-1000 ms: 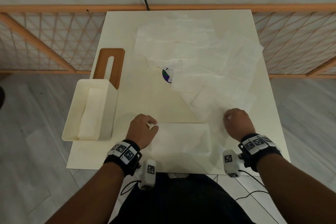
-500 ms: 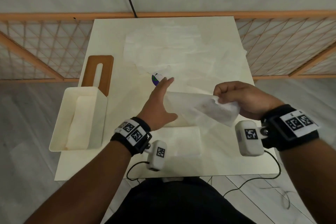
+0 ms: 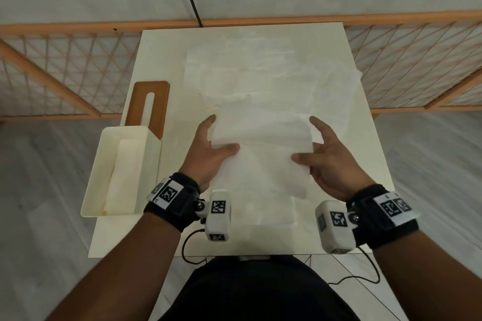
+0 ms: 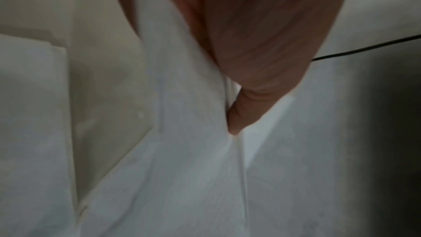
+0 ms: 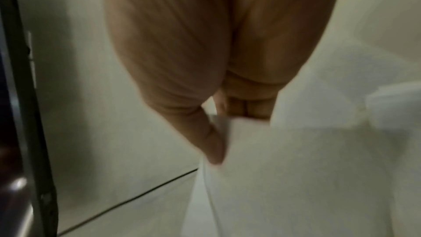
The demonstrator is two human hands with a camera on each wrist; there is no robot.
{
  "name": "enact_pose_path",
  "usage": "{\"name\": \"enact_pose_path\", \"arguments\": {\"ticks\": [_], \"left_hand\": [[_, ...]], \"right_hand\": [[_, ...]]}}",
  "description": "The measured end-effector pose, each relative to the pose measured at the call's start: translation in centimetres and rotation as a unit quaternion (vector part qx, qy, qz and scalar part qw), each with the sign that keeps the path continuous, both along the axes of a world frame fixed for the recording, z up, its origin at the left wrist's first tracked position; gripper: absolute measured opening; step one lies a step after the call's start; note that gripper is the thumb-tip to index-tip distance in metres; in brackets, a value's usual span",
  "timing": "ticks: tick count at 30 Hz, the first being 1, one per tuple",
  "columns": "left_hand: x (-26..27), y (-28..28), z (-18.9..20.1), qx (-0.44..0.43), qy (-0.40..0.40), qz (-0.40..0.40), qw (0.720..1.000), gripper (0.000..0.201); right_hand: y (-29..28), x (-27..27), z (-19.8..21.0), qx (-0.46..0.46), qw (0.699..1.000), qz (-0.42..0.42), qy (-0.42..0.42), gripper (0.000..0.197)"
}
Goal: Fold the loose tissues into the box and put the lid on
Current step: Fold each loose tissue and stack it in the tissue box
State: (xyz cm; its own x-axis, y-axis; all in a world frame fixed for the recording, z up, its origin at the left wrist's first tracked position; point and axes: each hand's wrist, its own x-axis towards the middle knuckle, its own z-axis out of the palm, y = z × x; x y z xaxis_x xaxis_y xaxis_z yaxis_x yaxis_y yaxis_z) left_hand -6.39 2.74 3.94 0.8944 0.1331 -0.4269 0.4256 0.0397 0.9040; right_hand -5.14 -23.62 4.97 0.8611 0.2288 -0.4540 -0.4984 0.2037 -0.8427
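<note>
Now both hands, the left hand [image 3: 208, 154] and right hand [image 3: 330, 161], have lifted a new tissue [image 3: 263, 148] above the table's [image 3: 161, 60] middle, pinching its sides, so another fold can start.

left hand's thumb [image 4: 241, 113] pinching white tissue [image 4: 182, 150] (blurred); black cable [image 4: 364, 48]

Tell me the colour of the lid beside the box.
The lid is brown; the head view shows it best.
</note>
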Motion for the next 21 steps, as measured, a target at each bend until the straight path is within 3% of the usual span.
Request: {"name": "enact_pose_path", "arguments": {"ticks": [2, 4, 8, 11, 13, 17, 21], "left_hand": [[-0.8, 0.5, -0.1, 0.03, 0.001, 0.001, 1.0, 0.099], [-1.3, 1.0, -0.2, 0.066, -0.011, -0.001, 0.998, 0.1], [-1.7, 1.8, 0.3, 0.066, -0.039, -0.018, 0.997, 0.058], [-1.7, 2.1, 0.4, 0.124, -0.055, -0.039, 0.99, 0.03], [-1.6, 2.3, 0.2, 0.143, -0.06, -0.034, 0.987, 0.022], [-1.5, 2.5, -0.4, 0.199, -0.089, -0.038, 0.975, 0.012], [-1.9, 2.5, -0.8, 0.256, -0.132, -0.039, 0.957, 0.016]], "right_hand": [[0.4, 0.0, -0.2, -0.038, 0.999, -0.009, -0.024, 0.099], [0.5, 0.0, -0.3, -0.089, 0.994, 0.005, -0.062, 0.092], [0.8, 0.3, -0.4, -0.19, 0.975, 0.042, -0.105, 0.049], [0.9, 0.8, -1.0, -0.224, 0.967, 0.035, -0.116, 0.03], [1.0, 1.1, -1.4, -0.273, 0.949, 0.032, -0.154, 0.023], [1.1, 1.2, -1.7, -0.403, 0.883, 0.056, -0.233, 0.017], [1.1, 0.9, -1.9, -0.431, 0.858, 0.055, -0.273, 0.005]]}}
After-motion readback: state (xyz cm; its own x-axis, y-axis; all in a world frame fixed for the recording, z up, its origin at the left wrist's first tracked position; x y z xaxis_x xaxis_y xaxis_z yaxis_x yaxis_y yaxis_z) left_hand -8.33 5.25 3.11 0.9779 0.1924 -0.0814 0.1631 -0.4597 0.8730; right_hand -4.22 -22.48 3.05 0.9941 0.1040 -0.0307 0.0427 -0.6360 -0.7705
